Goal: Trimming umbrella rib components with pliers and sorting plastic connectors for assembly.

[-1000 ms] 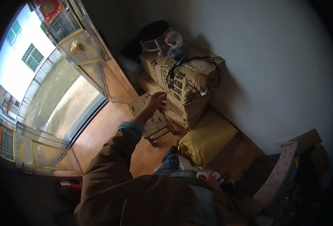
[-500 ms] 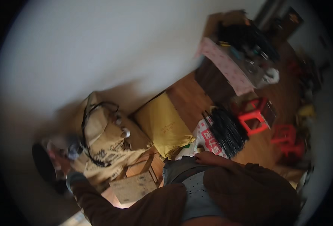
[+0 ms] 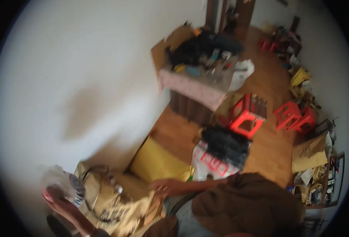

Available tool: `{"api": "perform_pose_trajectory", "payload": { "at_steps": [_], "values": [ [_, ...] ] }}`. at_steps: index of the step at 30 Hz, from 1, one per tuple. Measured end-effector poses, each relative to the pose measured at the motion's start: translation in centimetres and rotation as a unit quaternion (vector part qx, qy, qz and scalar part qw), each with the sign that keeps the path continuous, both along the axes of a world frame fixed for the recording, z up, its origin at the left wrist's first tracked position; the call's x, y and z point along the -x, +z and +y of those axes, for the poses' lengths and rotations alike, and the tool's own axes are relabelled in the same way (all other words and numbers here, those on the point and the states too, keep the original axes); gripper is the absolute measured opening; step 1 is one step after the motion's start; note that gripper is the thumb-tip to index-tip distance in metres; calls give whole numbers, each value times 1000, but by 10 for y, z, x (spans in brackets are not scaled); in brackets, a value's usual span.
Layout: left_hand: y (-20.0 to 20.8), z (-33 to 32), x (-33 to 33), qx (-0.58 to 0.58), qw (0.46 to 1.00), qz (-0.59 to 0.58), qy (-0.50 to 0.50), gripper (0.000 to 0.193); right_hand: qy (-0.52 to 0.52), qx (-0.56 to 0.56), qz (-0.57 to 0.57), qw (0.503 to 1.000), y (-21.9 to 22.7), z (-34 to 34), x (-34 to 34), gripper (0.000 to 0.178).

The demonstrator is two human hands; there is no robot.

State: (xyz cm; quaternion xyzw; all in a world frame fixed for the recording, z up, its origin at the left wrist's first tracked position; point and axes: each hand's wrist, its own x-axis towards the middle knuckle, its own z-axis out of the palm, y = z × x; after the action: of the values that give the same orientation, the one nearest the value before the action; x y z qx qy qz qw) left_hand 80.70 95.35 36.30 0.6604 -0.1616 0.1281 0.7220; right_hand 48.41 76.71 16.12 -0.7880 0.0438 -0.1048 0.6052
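Observation:
At the lower left, my left hand (image 3: 59,202) is closed on a clear plastic bag (image 3: 62,178) with something dark inside that I cannot make out. The bag is raised in front of the white wall, beside a tan sack (image 3: 117,199) with dark print and a dark strap. My right hand (image 3: 167,187) is near my waist, by the right edge of the sack. Its fingers look loosely apart with nothing in them, though motion blurs them. Just beyond it lies a yellow sack (image 3: 154,160).
A bundle of black strips (image 3: 226,146) lies on a white and red bag (image 3: 210,164). Behind it stand a red stool (image 3: 247,124) and a table with a pink cloth (image 3: 192,89), heaped with dark things. More red stools (image 3: 289,114) and cluttered goods line the right wall.
My left hand has lifted the plastic bag away from beside the tan sack. My right hand has moved left from my waist. The view has swung toward the right, showing more of the room.

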Motion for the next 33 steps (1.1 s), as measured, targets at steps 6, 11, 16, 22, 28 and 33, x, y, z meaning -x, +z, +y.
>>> {"api": "perform_pose_trajectory", "payload": {
  "at_steps": [6,11,16,22,28,33],
  "values": [
    [-52,-143,240,-43,977,53,-201,52,-98,-111,44,988,73,-37,41,62],
    [-93,-222,391,-149,892,18,-426,62,-317,-129,-104,934,12,-99,157,57],
    [-128,-265,470,-167,787,39,-592,74,-425,-71,-20,902,2,-115,300,57],
    [-146,-286,518,-248,714,39,-653,72,-621,-13,20,783,48,-134,376,31],
    [-177,-308,524,-304,630,-210,-683,67,-531,-243,-103,805,99,-141,399,36],
    [-172,-317,509,-141,585,-6,-799,71,-543,-250,-110,794,112,-142,360,39]
  ]
}}
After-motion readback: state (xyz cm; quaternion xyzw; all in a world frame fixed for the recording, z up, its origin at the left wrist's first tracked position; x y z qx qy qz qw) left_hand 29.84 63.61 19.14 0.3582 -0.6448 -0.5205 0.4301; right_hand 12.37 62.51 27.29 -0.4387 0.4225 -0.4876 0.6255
